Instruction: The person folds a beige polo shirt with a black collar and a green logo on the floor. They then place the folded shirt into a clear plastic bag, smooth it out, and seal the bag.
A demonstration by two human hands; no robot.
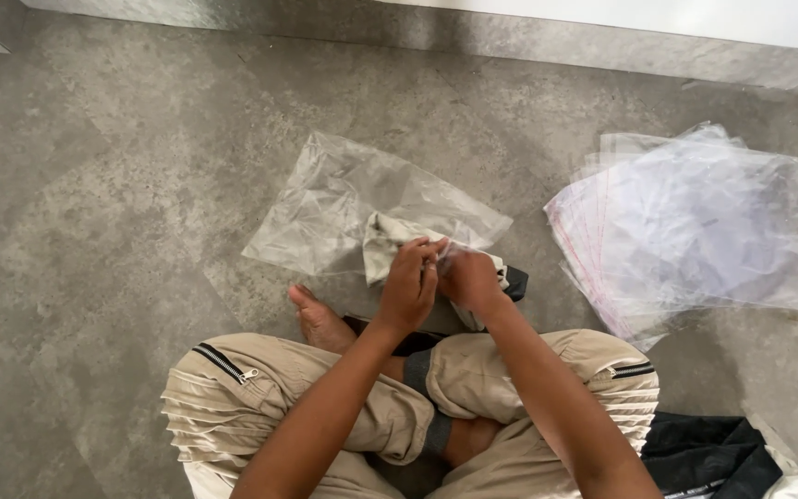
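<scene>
The grey mottled stone floor (pixel 122 185) spreads out under a person sitting cross-legged in beige ribbed trousers with black zips (pixel 260 397), one bare foot (pixel 318 321) poking out just below and left of the hands. Well off to the right of the hands lies a fanned stack of clear plastic bags with thin red edge strips (pixel 695 226). Behind the right elbow, a heap of black folded cloth (pixel 708 457) sits on the floor.

Directly beyond the hands, a large crumpled clear plastic bag (pixel 353 199) lies flat, its near edge reaching the fingertips. At that edge a folded olive-grey garment (pixel 382 245) sits half inside the bag's mouth, its dark end showing just right of the right hand.

The left hand (pixel 408 286) is pinched shut on the garment's fold together with the film at the bag's mouth. The right hand (pixel 468 277) presses close against it, fingers curled closed on the bag's thin lip.

The film looks slippery and slack; a hard tug could tear the lip or pull it out of the pinch. The garment's fold could also bunch at the mouth and jam.
</scene>
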